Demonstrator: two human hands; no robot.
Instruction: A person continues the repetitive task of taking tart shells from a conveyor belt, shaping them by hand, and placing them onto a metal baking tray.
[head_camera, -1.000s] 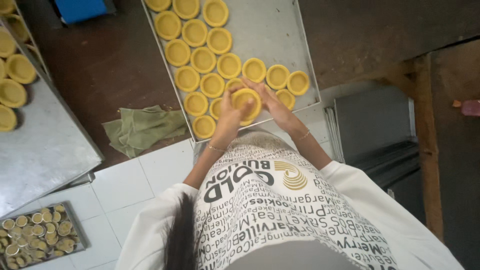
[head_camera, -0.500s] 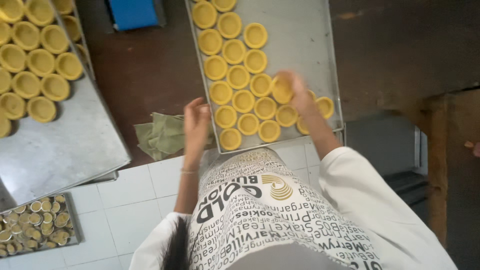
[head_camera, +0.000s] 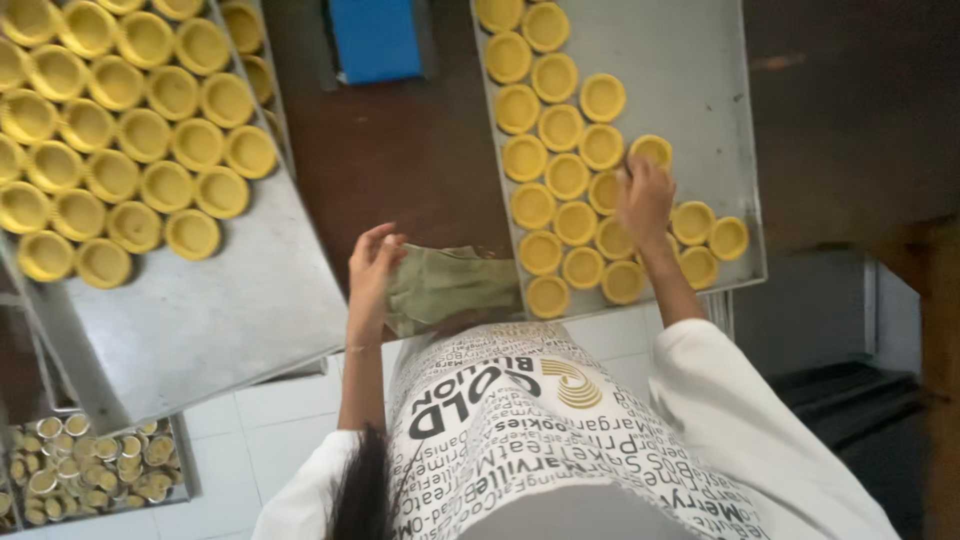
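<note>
At the upper left of the frame a metal tray (head_camera: 215, 310) carried rows of yellow tart shells (head_camera: 130, 135); below it, at the lower left, a small tray of empty tins (head_camera: 85, 470) sat low. Near centre the left hand (head_camera: 372, 265) hung loose, fingers spread, holding nothing, just beside a crumpled green cloth (head_camera: 450, 285). To the right the right hand (head_camera: 645, 200) pinched one tart shell (head_camera: 652, 150) at the edge of the rows on a second metal tray (head_camera: 700, 90).
</note>
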